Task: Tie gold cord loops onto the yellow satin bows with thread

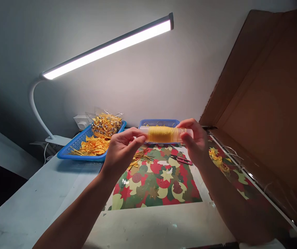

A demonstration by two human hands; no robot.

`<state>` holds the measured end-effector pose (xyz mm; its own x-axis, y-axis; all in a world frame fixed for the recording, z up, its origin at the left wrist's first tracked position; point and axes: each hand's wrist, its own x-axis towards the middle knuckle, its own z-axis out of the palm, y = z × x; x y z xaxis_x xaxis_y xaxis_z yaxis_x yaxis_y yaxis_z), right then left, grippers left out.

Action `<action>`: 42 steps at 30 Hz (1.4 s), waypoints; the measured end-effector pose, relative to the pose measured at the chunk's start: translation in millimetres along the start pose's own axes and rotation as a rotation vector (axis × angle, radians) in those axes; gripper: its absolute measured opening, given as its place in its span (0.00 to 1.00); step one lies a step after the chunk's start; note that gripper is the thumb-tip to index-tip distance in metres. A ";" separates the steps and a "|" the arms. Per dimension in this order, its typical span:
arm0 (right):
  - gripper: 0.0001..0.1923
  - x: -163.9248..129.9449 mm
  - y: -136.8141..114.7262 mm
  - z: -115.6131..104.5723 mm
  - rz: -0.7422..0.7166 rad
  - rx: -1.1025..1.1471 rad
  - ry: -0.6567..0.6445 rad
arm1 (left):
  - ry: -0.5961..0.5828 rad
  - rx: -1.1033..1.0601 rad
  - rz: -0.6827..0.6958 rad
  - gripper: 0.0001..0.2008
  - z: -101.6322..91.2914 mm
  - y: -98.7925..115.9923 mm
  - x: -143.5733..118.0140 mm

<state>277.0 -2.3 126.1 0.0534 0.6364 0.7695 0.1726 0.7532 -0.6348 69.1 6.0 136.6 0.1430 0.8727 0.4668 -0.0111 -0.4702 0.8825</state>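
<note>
Both grips clamped: left hand [121, 147] and right hand [195, 140] pinch the clear plastic spool of yellow thread [164, 134] above the tabletop [34, 204].

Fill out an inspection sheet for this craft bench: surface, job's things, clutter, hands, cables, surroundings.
Surface: pale table with a star-patterned sheet under the hands.
Job's things: clear spool of yellow thread, held level above the sheet.
Clutter: blue tray of yellow bows with a clear bag on top; second blue basket behind; red-handled tool; loose gold strands; yellow scraps at right.
Hands: left hand pinches the spool's left end; right hand grips its right end.
Cables: white lamp cord by the lamp base.
Surroundings: lit desk lamp, grey wall, cardboard box flap at right.
</note>
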 end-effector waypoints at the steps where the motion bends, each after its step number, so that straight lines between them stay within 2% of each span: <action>1: 0.16 -0.2 0.1 -0.1 -0.004 0.013 -0.013 | 0.015 0.007 0.005 0.07 -0.7 -0.9 1.4; 9: 0.23 -2.6 2.4 4.5 -0.063 -0.034 0.003 | 0.135 -0.067 -0.029 0.07 -8.5 -17.3 11.8; 13: 0.23 -3.3 5.2 5.4 -0.075 -0.081 0.007 | 0.163 -0.118 -0.068 0.04 -6.1 -15.2 12.4; 15: 0.23 -3.5 5.6 5.6 -0.062 -0.094 0.017 | 0.159 -0.144 -0.066 0.07 -3.4 -12.0 11.4; 18: 0.21 -3.7 4.6 5.8 -0.054 -0.057 0.018 | 0.135 -0.166 -0.068 0.10 0.1 -7.5 9.2; 23: 0.14 -4.6 4.9 5.1 -0.047 0.011 -0.026 | 0.131 -0.165 -0.068 0.10 0.3 -5.9 7.2; 26: 0.13 -5.7 6.7 4.6 -0.023 -0.009 -0.052 | 0.138 -0.148 -0.045 0.10 -0.9 -8.3 7.3; 29: 0.14 -6.3 6.0 4.9 -0.042 -0.080 -0.036 | 0.211 -0.040 0.049 0.12 -1.5 -11.2 7.3; 32: 0.15 -6.2 2.6 5.7 -0.138 -0.164 0.009 | 0.279 0.207 0.255 0.13 -1.8 -13.6 7.1; 35: 0.14 -6.0 -1.8 6.6 -0.213 -0.229 0.051 | 0.212 0.473 0.396 0.07 -2.1 -17.0 7.9; 37: 0.14 -6.1 -4.6 7.2 -0.227 -0.248 0.056 | 0.151 0.555 0.389 0.07 -1.9 -21.0 9.3; 42: 0.13 -6.3 -9.2 9.4 -0.256 -0.282 0.051 | 0.030 0.599 0.379 0.08 -0.3 -33.7 13.9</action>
<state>265.8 -11.6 126.5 0.0210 0.4196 0.9075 0.4505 0.8063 -0.3833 71.2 34.0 113.3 0.2094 0.6338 0.7447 0.4926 -0.7262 0.4795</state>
